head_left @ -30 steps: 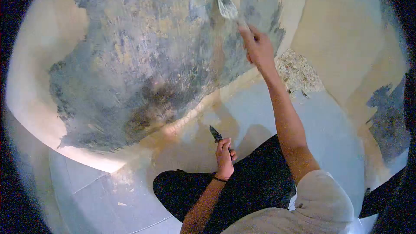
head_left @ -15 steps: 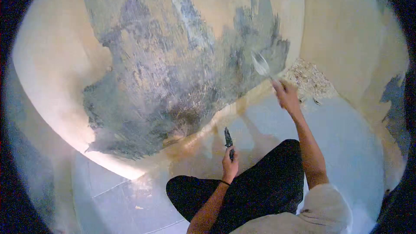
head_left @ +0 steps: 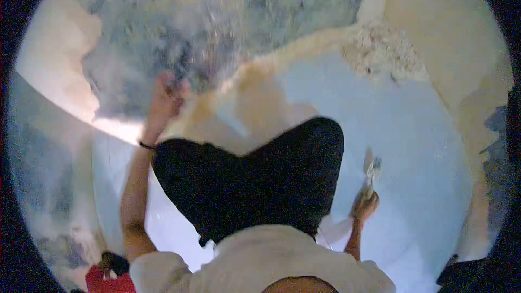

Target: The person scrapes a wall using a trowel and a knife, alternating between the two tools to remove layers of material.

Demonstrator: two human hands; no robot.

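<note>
My left hand [head_left: 169,97] is raised at the wall's lower left, closed around a dark knife [head_left: 183,57] that is blurred by motion. The blade end lies over the grey-green patchy coating on the curved wall [head_left: 260,16]; whether it touches cannot be told. My right hand [head_left: 367,204] is low on the right, beside my right knee and above the pale blue floor. Its fingers are wrapped round a pale-handled tool [head_left: 373,172] with a whitish, forked-looking head pointing away from me. Blur hides the exact kind of this tool.
Crumbled debris [head_left: 385,51] lies in a heap where the wall meets the floor [head_left: 401,146]. My crossed legs [head_left: 249,184] fill the middle. Someone in red clothing [head_left: 111,281] is at the lower left edge. A dark object [head_left: 464,276] shows at the lower right.
My left hand has moved left and up to the wall with the knife. My right hand has dropped from the wall to beside my knee, still holding its tool. The view has tilted down.
</note>
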